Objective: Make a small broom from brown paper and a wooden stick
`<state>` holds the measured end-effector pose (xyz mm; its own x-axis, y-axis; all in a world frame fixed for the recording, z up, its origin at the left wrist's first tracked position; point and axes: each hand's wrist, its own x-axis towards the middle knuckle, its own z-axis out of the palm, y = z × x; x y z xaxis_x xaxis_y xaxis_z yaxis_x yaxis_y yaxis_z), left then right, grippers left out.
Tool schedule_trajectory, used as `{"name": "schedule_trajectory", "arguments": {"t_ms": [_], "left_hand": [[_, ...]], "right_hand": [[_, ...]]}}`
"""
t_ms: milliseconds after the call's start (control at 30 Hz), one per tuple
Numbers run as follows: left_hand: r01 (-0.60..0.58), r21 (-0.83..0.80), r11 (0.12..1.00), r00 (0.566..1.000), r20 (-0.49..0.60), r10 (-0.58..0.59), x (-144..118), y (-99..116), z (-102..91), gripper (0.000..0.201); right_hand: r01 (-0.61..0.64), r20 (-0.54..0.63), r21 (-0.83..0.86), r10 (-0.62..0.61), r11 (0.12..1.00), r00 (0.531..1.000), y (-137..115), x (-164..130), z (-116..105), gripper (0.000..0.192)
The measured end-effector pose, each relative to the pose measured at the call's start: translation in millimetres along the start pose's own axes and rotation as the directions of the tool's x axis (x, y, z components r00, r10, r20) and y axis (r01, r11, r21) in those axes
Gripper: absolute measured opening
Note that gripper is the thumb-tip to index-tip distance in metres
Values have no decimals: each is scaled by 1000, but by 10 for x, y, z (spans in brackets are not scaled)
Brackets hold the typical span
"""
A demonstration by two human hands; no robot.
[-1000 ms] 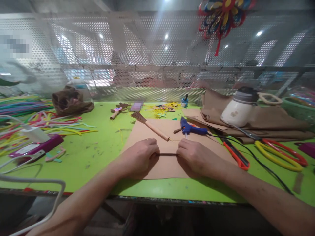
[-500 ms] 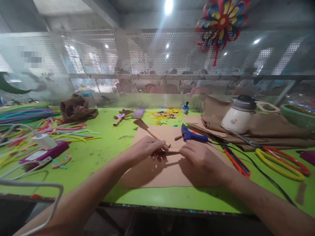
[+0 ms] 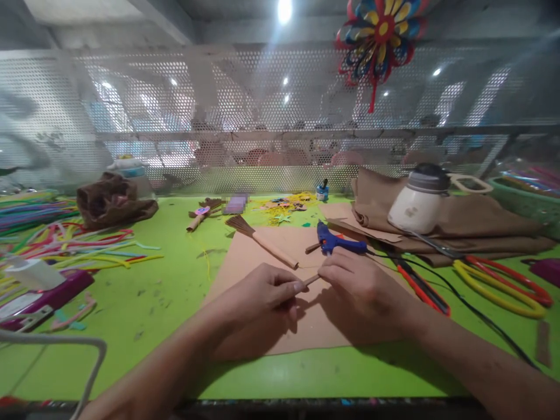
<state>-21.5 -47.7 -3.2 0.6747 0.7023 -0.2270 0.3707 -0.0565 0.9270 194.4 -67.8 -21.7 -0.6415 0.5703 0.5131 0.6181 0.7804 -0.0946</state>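
Over a brown paper sheet (image 3: 245, 256), my left hand (image 3: 271, 294) pinches one end of a thin brown paper strip (image 3: 311, 280). The other end is between the closed fingertips of my right hand (image 3: 356, 280). Much of the strip is hidden by my fingers. Just beyond my hands lies a rolled paper stick (image 3: 273, 249) with a fringed brown end, like a small broom. A blue glue gun (image 3: 341, 242) rests on the paper right behind my right hand.
To the right lie a red utility knife (image 3: 423, 289), scissors with red and yellow handles (image 3: 499, 291) and the black cord. A white jar (image 3: 417, 201) stands by folded brown paper (image 3: 490, 216). Colourful pipe cleaners (image 3: 87, 239) and a purple power strip (image 3: 48, 300) are at the left.
The brown strip has turned in my hands and its fringe no longer shows; only a narrow piece is visible between my fingertips. My left hand has come lower. The view has shifted slightly.
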Motion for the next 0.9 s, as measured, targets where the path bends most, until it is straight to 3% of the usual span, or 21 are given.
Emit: {"name": "schedule_trajectory", "arguments": {"t_ms": [167, 300, 433, 567, 767, 900], "left_hand": [[36, -72, 997, 999, 21, -35, -16, 29, 42, 34], [52, -93, 994, 998, -25, -55, -7, 20, 69, 30], [42, -127, 991, 999, -17, -45, 0, -11, 80, 28], [39, -145, 989, 999, -19, -42, -20, -11, 93, 32], [50, -156, 986, 999, 20, -48, -53, 58, 111, 40], [57, -172, 983, 998, 49, -49, -54, 89, 123, 44]], "right_hand": [[-51, -74, 169, 64, 984, 995, 20, 25, -9, 16], [-193, -72, 348, 232, 917, 970, -10, 47, -28, 14], [-387, 23, 465, 426, 797, 905, -49, 63, -58, 20], [-458, 122, 596, 490, 659, 863, -45, 79, -56, 25], [-509, 307, 805, 518, 306, 798, -41, 71, -25, 24], [-530, 319, 795, 538, 297, 780, -44, 76, -62, 20]]}}
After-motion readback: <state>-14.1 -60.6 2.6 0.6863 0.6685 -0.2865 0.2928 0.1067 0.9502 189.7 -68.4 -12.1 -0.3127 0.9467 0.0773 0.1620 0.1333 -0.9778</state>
